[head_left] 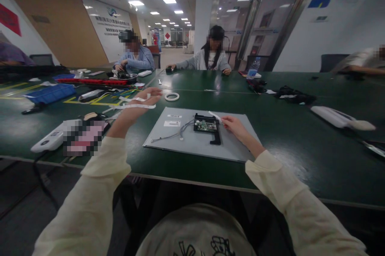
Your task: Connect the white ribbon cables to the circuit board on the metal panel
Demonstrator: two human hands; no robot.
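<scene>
My right hand [236,126] pinches one end of a short white tape strip [214,116] above a black plastic bracket [215,139]. A green circuit board [205,124] sits inside that bracket. Both rest on a flat grey panel [237,149], and a thin grey cable [171,137] runs left from the board. My left hand [147,97] is raised left of the panel, fingers stretched out, holding nothing between them. Several white strips [136,106] cling to the back of this hand and the wrist. Just beyond its fingertips lies a roll of white tape [172,96].
A blue tray [49,94], a white handheld device [54,137] and a blurred pink item [86,137] lie leftward on the green table [288,135]. Another white device [339,118] and black cables [294,94] are rightward. A small wrench [160,82] lies ahead. People sit across the table.
</scene>
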